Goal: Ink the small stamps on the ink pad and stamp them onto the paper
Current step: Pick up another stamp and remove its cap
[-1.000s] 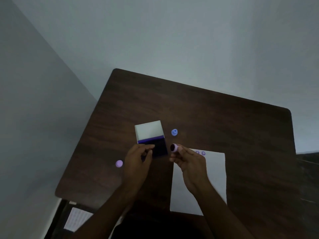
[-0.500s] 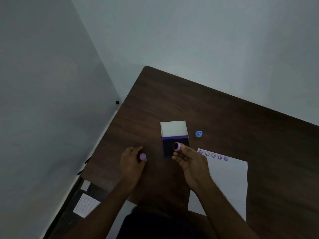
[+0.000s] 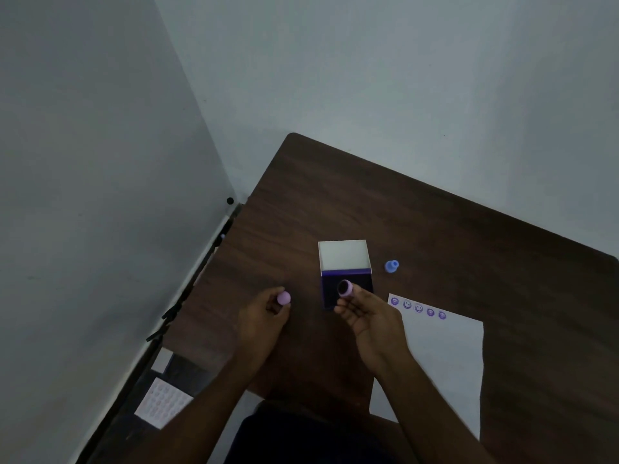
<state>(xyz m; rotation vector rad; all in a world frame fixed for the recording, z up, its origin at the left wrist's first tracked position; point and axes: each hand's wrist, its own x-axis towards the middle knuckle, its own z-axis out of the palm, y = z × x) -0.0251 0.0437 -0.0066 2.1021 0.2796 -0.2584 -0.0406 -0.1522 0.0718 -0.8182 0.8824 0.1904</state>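
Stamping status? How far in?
Done: five purple prints along the top edge of the paper. In hand: right hand holds a purple stamp over the open ink pad; left hand holds a lilac piece. Left: blue stamp untouched on the table.

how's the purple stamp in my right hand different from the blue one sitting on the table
The purple stamp is pinched in your right hand over the ink pad; the blue stamp stands free on the table, right of the pad. The purple one is tipped so its dark inked face shows; the blue one's face is hidden. Both are small round stamps.
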